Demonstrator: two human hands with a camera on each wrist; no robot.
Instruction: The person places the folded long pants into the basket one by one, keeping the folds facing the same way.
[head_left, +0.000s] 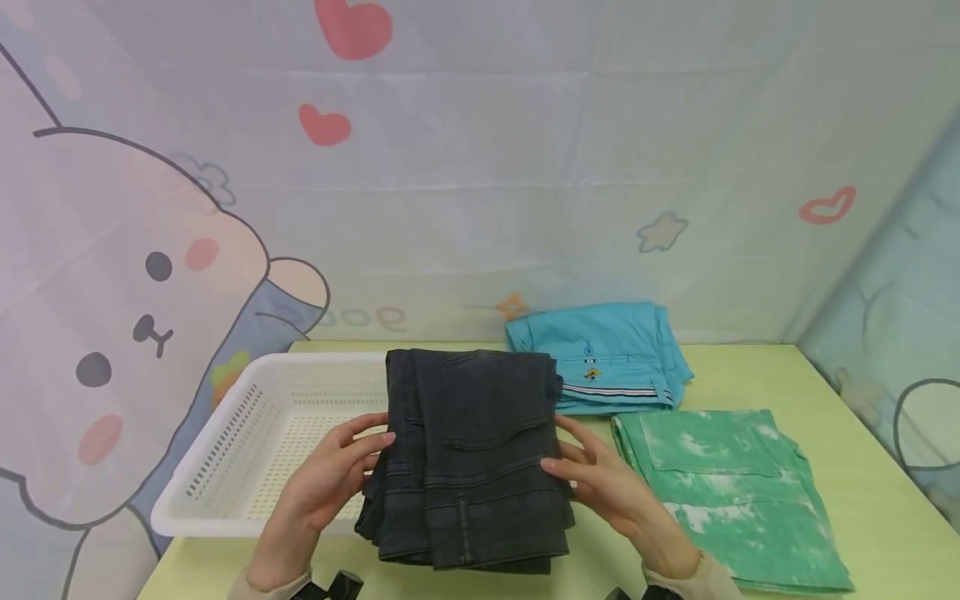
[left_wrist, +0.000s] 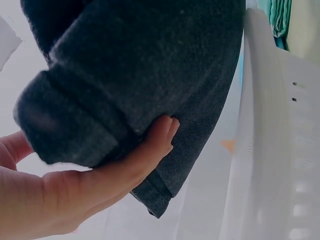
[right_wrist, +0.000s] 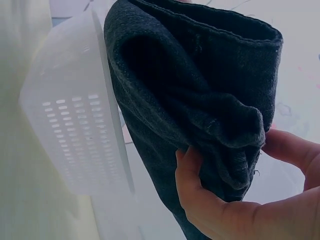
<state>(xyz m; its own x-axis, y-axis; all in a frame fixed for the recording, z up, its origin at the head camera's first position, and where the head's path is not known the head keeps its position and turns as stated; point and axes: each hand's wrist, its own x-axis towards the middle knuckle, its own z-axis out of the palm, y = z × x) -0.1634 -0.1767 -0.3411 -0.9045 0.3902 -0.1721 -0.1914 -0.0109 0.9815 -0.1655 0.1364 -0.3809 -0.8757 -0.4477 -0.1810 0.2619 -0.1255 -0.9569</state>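
A folded pair of black jeans [head_left: 487,450] is held up between both hands, overlapping the right part of the white basket in the head view. My left hand [head_left: 330,479] grips its left edge, with the thumb on the near face and other fingers behind. On the opposite edge my right hand [head_left: 611,483] grips in the same manner. Up close in the left wrist view, fingers press against the folded dark denim [left_wrist: 150,65]. The right wrist view shows the thumb and fingers pinching the layered side of the jeans [right_wrist: 200,100].
A white perforated basket [head_left: 217,527] stands on the left of the yellow-green table [head_left: 750,375]. Folded blue trousers [head_left: 622,350] lie at the back, right of centre. Nearer on the right lies a folded green-and-white garment [head_left: 750,508]. A printed cloth [head_left: 525,167] hangs behind.
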